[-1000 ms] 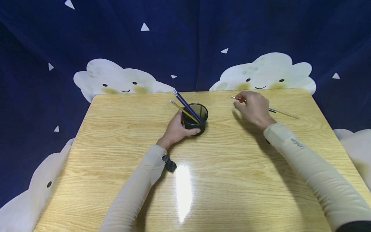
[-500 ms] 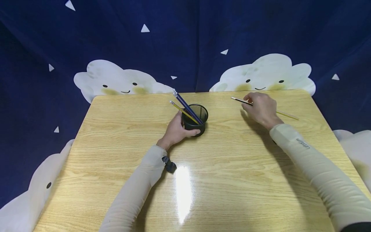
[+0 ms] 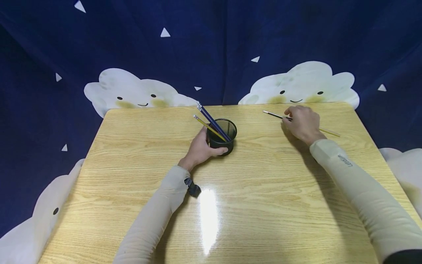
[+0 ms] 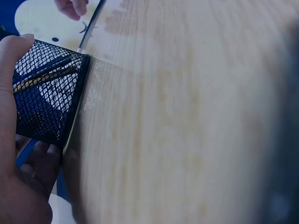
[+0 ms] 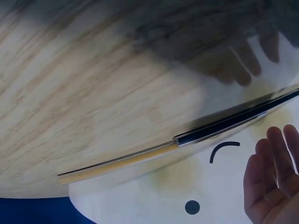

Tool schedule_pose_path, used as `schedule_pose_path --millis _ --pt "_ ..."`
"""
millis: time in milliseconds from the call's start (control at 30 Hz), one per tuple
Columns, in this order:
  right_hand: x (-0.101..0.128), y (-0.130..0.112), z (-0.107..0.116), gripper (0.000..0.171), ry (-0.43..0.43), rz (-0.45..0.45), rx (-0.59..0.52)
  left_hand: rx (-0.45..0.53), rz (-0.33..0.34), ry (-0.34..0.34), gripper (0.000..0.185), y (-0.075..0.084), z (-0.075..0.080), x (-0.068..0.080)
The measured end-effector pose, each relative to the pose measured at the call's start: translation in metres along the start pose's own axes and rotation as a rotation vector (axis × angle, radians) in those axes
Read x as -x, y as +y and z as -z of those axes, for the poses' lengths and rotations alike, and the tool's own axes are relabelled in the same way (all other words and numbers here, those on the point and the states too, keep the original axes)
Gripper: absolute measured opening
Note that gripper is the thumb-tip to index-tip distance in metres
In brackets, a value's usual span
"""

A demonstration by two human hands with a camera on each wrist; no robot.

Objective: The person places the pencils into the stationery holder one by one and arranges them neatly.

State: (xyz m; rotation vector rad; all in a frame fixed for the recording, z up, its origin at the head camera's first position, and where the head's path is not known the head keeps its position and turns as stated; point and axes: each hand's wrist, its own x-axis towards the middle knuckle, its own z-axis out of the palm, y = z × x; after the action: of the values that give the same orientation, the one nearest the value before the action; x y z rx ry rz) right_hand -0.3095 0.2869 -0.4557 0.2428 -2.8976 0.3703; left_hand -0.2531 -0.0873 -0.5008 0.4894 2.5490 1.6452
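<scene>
Pencil under my right hand: a pencil (image 3: 276, 115) lies flat near the table's far edge, its left end sticking out past my fingers, dark part toward the middle.
Second loose pencil: a yellow pencil (image 3: 328, 131) shows to the right of the same hand; from the head view I cannot tell whether it is a separate pencil or the other end of the first.
Right hand: my right hand (image 3: 302, 123) rests over the pencil with fingers curled down on it; in the wrist view the fingers look loose, so I cannot tell whether I pinch it.
Mesh pencil cup: the black mesh pencil cup (image 3: 222, 136) stands upright at mid-table, well apart from the loose pencils.
Left hand: my left hand (image 3: 200, 149) wraps the cup's wall, thumb in front, holding it.
Progress: I judge the gathering partly done; two blue pencils (image 3: 212, 120) and one yellow pencil in the cup (image 3: 209, 127) already lean inside, the loose ones remain out.
Surroundings: wooden table (image 3: 250, 205), dark blue cloud-print backdrop (image 3: 138, 55).
Obstruction: I judge that the leaning pencils crowd the cup's left rim; the table between cup and right hand is bare.
</scene>
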Motion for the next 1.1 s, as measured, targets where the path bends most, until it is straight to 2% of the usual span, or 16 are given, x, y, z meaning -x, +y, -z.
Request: schedule_pose_path --millis 433,800,1100 --pt "-0.009 0.006 -0.008 0.023 -0.051 0.000 0.043 -0.008 0.019 0.003 0.086 -0.002 0.001 0.002" --pt "-0.016 0.005 -0.011 0.019 -0.056 0.014 0.070 -0.005 0.012 0.001 0.086 0.002 0.001 0.002" --pt "-0.017 0.007 -0.018 0.018 -0.013 0.028 0.104 -0.012 -0.001 0.000 0.085 0.001 0.001 0.000"
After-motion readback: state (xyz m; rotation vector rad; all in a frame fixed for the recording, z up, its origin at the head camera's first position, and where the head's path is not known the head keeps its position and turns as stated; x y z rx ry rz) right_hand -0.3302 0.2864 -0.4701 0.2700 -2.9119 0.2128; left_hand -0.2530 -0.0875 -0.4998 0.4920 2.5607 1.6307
